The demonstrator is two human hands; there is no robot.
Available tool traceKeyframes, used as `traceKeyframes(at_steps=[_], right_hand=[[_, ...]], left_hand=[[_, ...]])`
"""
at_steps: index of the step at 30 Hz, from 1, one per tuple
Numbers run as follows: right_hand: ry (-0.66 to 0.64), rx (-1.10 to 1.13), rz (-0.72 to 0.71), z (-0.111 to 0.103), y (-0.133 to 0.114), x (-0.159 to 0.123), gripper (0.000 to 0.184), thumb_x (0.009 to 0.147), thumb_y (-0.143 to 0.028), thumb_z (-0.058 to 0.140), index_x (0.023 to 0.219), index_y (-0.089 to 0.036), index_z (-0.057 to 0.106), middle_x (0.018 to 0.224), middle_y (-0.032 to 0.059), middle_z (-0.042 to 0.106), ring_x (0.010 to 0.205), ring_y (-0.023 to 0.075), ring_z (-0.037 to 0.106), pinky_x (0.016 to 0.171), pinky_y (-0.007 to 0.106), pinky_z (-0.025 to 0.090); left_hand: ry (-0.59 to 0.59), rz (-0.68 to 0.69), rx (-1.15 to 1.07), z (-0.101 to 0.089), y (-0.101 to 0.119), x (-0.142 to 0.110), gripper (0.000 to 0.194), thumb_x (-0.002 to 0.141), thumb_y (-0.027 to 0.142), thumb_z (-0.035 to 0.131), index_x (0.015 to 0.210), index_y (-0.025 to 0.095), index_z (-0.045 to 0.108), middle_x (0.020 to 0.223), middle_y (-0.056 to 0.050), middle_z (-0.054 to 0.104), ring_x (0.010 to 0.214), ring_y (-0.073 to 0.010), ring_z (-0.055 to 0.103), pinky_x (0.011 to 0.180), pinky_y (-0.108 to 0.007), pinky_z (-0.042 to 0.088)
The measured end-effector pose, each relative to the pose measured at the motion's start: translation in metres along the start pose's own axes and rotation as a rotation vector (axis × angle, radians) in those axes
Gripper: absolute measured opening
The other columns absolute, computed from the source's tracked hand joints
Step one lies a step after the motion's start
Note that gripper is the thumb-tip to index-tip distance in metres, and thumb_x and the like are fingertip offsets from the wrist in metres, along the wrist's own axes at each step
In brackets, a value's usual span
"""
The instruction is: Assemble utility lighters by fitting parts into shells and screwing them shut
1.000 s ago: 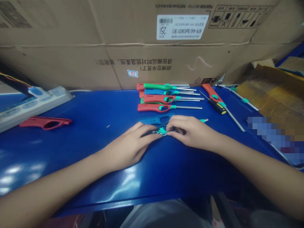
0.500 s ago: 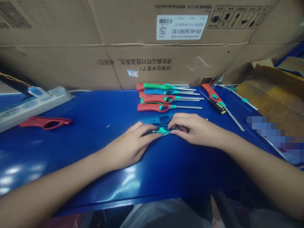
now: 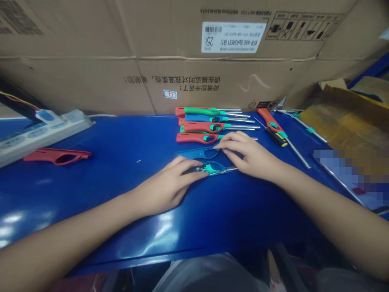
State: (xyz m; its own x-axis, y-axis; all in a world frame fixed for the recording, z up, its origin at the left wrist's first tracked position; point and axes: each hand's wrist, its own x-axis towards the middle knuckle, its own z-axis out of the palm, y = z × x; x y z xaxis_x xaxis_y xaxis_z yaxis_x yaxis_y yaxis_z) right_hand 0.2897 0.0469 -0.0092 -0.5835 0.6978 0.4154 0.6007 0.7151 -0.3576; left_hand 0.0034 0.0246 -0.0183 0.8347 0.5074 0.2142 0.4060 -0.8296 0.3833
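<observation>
Fingers of the left hand pinch a blue plastic lighter half with turquoise trigger, seemingly steadying it on the glossy blue table, while the right hand's, slightly parted, meet a flat blue plastic shell just beyond it, grip unclear.

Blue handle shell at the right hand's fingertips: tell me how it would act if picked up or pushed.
The blue handle shell looks like thin molded plastic with a large opening, so it is probably light yet fairly stiff. Lying flat on the glossy table, it would likely slide rather than roll.
</observation>
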Motion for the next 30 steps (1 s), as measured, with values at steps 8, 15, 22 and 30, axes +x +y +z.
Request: traceKeyframes(at_steps=[8,15,22,30], right_hand=[[-0.086,-0.050,0.016,0.000,0.007,-0.002,0.009,0.091,-0.020,0.066,0.095,-0.023,0.074,0.122,0.0105,0.063,0.115,0.0281,0.058,0.100,0.049,0.048],[0.032,0.261,0.214,-0.003,-0.007,0.003,0.009,0.094,-0.028,0.063,0.094,-0.019,0.062,0.092,0.0046,0.065,0.080,0.0166,0.063,0.077,0.033,0.053],[-0.004,0.932,0.655,-0.002,-0.028,0.006,0.032,0.082,-0.045,0.079,0.091,-0.018,0.065,0.082,0.0024,0.069,0.071,0.0134,0.067,0.069,0.029,0.061],[-0.036,0.988,0.734,-0.001,-0.027,0.006,0.029,0.084,-0.040,0.078,0.099,-0.017,0.068,0.082,0.0011,0.069,0.068,0.0138,0.071,0.071,0.030,0.063]], left_hand=[[0.063,0.039,0.009,0.002,-0.002,-0.002,0.046,0.100,0.010,0.047,0.141,0.026,0.059,0.145,-0.013,0.054,0.132,-0.0264,0.052,0.110,-0.047,0.050],[0.363,0.068,0.139,-0.007,-0.006,0.000,0.047,0.097,0.012,0.057,0.142,0.024,0.054,0.141,-0.013,0.060,0.133,-0.0276,0.054,0.111,-0.052,0.048],[0.333,0.114,0.296,-0.027,-0.018,-0.003,0.034,0.098,0.019,0.062,0.132,0.021,0.064,0.129,-0.013,0.069,0.119,-0.0269,0.064,0.101,-0.046,0.055],[0.272,0.179,0.288,-0.036,-0.010,-0.004,0.035,0.097,0.035,0.066,0.126,0.015,0.067,0.113,-0.013,0.075,0.098,-0.0230,0.073,0.087,-0.036,0.062]])
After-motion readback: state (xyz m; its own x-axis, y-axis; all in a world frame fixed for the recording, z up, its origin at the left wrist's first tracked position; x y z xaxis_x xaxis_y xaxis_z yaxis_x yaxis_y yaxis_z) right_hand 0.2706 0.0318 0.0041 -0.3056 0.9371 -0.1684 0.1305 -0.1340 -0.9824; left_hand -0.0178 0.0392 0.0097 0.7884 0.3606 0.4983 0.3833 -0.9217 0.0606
